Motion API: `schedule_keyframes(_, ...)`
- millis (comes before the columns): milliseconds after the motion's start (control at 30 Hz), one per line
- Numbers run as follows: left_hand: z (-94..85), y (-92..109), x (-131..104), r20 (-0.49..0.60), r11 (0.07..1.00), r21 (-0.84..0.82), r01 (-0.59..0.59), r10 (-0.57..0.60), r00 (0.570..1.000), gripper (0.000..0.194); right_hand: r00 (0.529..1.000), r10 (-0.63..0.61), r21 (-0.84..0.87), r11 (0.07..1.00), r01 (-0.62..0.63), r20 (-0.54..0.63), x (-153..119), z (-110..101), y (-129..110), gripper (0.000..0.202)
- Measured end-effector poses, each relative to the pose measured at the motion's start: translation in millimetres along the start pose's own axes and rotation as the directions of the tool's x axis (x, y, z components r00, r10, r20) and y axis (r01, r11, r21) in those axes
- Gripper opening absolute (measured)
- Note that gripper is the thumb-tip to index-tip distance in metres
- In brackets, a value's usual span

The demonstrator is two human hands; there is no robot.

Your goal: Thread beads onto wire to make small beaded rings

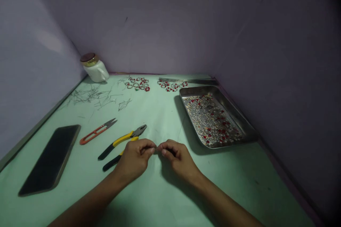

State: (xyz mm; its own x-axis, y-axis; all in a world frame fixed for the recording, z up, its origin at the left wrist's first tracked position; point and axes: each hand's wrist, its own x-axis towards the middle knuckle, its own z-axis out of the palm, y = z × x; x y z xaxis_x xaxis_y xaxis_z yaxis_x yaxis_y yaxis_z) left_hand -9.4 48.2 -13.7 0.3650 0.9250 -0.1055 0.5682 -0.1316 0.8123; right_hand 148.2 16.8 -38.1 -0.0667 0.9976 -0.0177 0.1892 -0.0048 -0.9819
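Observation:
My left hand and my right hand meet fingertip to fingertip over the middle of the table, each closed in a pinch. Between them is a thin wire, mostly hidden by the fingers; a faint strand shows above my right hand. Pliers with yellow and black handles lie beside my left hand, partly covered by it. Left of those are orange thread snips. To the right of my right hand stands a metal tray holding many small clear, pale and red beads.
A dark phone lies at the left. Loose wire pieces are scattered at the back left, near a lidded white mug. Beaded rings and more beaded pieces lie at the back, beside straight wires. Walls border the table.

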Motion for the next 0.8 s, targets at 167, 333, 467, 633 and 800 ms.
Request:
schedule_keyframes(167,-1.1,-1.8,0.6,0.038,0.998,0.064,-0.02,0.018,0.999,0.014,0.998,-0.029,-0.111,0.993,0.034,0.048,-1.6,-3.7,-2.7,0.019)
schedule_keyframes(333,1.0,1.2,-3.4,0.06,0.996,0.082,-0.036,0.031,0.998,0.013,0.984,-0.096,-0.476,0.865,0.158,0.152,-7.7,-16.7,-21.2,0.022)
schedule_keyframes(467,1.3,6.5,-7.6,0.073,0.999,0.041,-0.008,0.005,0.997,0.014,0.993,-0.073,-0.328,0.939,0.098,0.089,-10.2,-12.7,-25.1,0.023)
schedule_keyframes(633,2.2,10.7,-10.4,0.06,0.996,0.079,-0.037,0.033,0.998,0.015,0.989,0.144,0.086,0.985,-0.147,0.036,-7.0,4.9,-9.4,0.012)
schedule_keyframes(800,7.8,5.5,-15.7,0.009,0.933,0.261,-0.248,0.254,0.967,0.016,0.986,0.163,0.012,0.987,-0.163,-0.026,-7.9,8.3,-3.6,0.009)
